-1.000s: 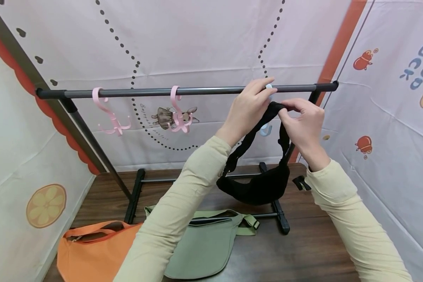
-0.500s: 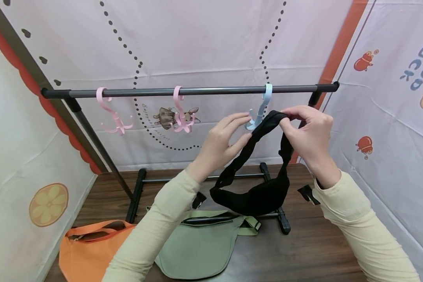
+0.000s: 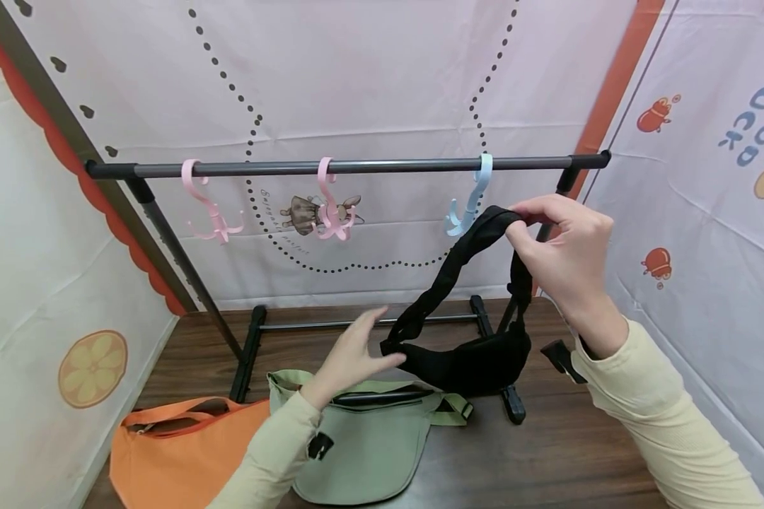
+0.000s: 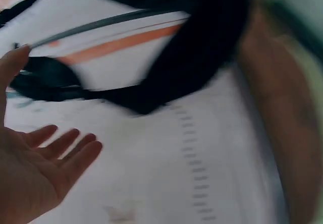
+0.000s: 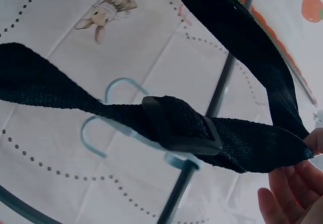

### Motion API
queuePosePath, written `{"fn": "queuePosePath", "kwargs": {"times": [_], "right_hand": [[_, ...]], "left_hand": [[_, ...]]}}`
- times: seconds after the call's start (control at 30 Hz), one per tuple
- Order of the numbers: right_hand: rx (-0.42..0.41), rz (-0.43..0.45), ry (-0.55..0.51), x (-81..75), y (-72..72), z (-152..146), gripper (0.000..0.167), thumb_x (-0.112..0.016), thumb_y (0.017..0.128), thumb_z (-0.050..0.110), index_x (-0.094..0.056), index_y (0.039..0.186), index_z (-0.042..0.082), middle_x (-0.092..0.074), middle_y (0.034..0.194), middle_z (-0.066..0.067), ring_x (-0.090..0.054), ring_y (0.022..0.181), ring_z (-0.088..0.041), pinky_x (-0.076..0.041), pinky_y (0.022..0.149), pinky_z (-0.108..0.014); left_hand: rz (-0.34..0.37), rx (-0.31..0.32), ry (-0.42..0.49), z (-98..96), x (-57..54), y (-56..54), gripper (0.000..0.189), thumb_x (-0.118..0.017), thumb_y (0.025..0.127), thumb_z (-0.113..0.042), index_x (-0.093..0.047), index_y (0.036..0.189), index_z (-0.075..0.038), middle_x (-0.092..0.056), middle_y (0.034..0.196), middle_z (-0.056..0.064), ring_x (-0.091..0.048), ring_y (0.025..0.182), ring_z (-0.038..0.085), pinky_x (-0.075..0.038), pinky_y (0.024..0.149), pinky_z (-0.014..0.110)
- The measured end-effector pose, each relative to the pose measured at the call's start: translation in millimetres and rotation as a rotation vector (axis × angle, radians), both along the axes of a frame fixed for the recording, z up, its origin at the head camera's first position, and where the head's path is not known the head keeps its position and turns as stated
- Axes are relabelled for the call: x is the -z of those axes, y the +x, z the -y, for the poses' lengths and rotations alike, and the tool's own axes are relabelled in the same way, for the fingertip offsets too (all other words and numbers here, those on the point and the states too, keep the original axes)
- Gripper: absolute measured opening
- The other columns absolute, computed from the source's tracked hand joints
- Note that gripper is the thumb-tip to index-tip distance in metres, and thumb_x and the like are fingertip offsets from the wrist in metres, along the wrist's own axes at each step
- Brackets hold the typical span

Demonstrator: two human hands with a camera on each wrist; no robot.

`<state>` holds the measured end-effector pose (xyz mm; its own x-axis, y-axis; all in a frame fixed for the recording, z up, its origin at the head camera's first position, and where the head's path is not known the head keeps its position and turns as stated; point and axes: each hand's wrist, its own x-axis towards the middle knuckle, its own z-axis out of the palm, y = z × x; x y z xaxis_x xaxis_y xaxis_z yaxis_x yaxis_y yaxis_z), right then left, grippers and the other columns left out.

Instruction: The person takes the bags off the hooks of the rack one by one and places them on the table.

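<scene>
My right hand (image 3: 566, 254) pinches the strap of a black waist bag (image 3: 484, 364) between thumb and fingers, and the bag hangs below in a loop. A strap slider (image 5: 184, 128) shows in the right wrist view. My left hand (image 3: 350, 353) has its fingers spread near the bag's left end and holds nothing; whether the thumb touches the bag is unclear. In the left wrist view the black bag is blurred beyond the fingers (image 4: 75, 158). Behind the strap, a light blue hook (image 3: 474, 198) hangs on the black rail (image 3: 395, 167).
Two pink hooks (image 3: 213, 212) hang further left on the rail. A grey-green waist bag (image 3: 369, 445) and an orange bag (image 3: 184, 452) lie on the wooden table (image 3: 566, 452). A black buckle (image 3: 562, 359) dangles by the right forearm. Printed cloth walls (image 3: 369, 78) enclose the space.
My left hand has left the top of the strap and moved down and left to the bag's lower end. The right hand, still pinching the strap, has lowered slightly and uncovered the blue hook.
</scene>
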<state>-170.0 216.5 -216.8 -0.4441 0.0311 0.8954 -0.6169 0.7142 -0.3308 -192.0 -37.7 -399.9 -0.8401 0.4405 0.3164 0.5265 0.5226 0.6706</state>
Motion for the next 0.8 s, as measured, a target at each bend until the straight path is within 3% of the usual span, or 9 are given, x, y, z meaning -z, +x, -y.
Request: {"fn": "queuePosePath", "kwargs": {"times": [0.07, 0.17, 0.23, 0.33, 0.47, 0.63, 0.73, 0.8], "right_hand": [[-0.005, -0.002, -0.004, -2.6, 4.1, 1.4, 0.012, -0.060, 0.076, 0.001, -0.072, 0.078, -0.001, -0.067, 0.071, -0.010, -0.052, 0.064, 0.001, -0.026, 0.047, -0.014], [-0.022, 0.000, -0.015, -5.7, 9.9, 3.4, 0.012, -0.060, 0.076, 0.001, -0.072, 0.077, -0.001, -0.066, 0.071, -0.010, -0.052, 0.065, 0.001, -0.029, 0.049, -0.014], [-0.034, 0.002, -0.019, -7.4, 13.5, 4.7, 0.012, -0.060, 0.076, 0.000, -0.072, 0.077, 0.000, -0.066, 0.071, -0.010, -0.052, 0.065, 0.003, -0.031, 0.051, -0.014], [-0.048, -0.002, -0.030, -9.7, 18.5, 6.1, 0.012, -0.060, 0.076, 0.000, -0.072, 0.077, -0.001, -0.066, 0.070, -0.010, -0.051, 0.064, 0.005, -0.035, 0.054, -0.013], [-0.051, -0.003, -0.046, -12.1, 26.2, 6.0, 0.009, -0.062, 0.075, -0.001, -0.071, 0.077, -0.003, -0.065, 0.069, -0.013, -0.050, 0.063, 0.004, -0.037, 0.056, -0.014], [-0.044, 0.029, -0.070, -12.2, 34.2, 4.2, 0.009, -0.063, 0.075, -0.001, -0.071, 0.077, -0.003, -0.064, 0.069, -0.007, -0.051, 0.063, 0.002, -0.040, 0.059, -0.015], [-0.040, 0.050, -0.095, -10.1, 37.1, 0.5, 0.009, -0.062, 0.075, -0.003, -0.071, 0.077, -0.004, -0.062, 0.071, 0.008, -0.053, 0.063, 0.002, -0.042, 0.060, -0.016], [-0.036, 0.069, -0.114, -8.4, 39.1, -2.5, 0.010, -0.061, 0.075, -0.004, -0.071, 0.077, -0.004, -0.060, 0.072, 0.016, -0.054, 0.063, 0.002, -0.042, 0.060, -0.014]], "left_hand": [[0.109, -0.023, 0.005, 3.5, 25.4, 3.9, 0.081, -0.071, 0.075, -0.042, -0.034, 0.139, -0.007, -0.042, 0.135, 0.015, -0.045, 0.119, 0.031, -0.041, 0.093, 0.046], [0.225, -0.032, 0.096, 4.9, 59.0, 9.2, 0.077, -0.070, 0.078, -0.034, -0.033, 0.137, -0.002, -0.043, 0.131, 0.023, -0.049, 0.112, 0.037, -0.046, 0.086, 0.046], [0.279, -0.043, 0.198, 4.0, 75.8, 12.8, 0.073, -0.070, 0.079, -0.029, -0.034, 0.135, 0.001, -0.045, 0.127, 0.026, -0.051, 0.109, 0.038, -0.049, 0.082, 0.044], [0.358, -0.088, 0.373, 0.3, 91.4, 19.2, 0.066, -0.072, 0.078, -0.019, -0.039, 0.131, 0.002, -0.047, 0.125, 0.024, -0.053, 0.107, 0.037, -0.051, 0.080, 0.039], [0.429, -0.132, 0.569, -5.5, 101.7, 28.5, 0.053, -0.072, 0.076, -0.008, -0.049, 0.122, 0.002, -0.052, 0.121, 0.020, -0.055, 0.108, 0.030, -0.049, 0.082, 0.032], [0.509, -0.177, 0.711, -9.9, 104.4, 38.3, 0.036, -0.068, 0.078, -0.001, -0.057, 0.112, 0.005, -0.060, 0.107, 0.010, -0.060, 0.091, 0.011, -0.049, 0.076, 0.023], [0.505, -0.238, 0.771, -10.8, 99.6, 41.1, 0.029, -0.067, 0.077, 0.005, -0.059, 0.104, 0.006, -0.061, 0.097, 0.003, -0.059, 0.083, 0.005, -0.049, 0.073, 0.021], [0.443, -0.272, 0.799, -11.1, 91.9, 44.0, 0.024, -0.067, 0.075, 0.008, -0.060, 0.098, 0.008, -0.063, 0.092, 0.002, -0.059, 0.083, 0.006, -0.049, 0.072, 0.022]]}}
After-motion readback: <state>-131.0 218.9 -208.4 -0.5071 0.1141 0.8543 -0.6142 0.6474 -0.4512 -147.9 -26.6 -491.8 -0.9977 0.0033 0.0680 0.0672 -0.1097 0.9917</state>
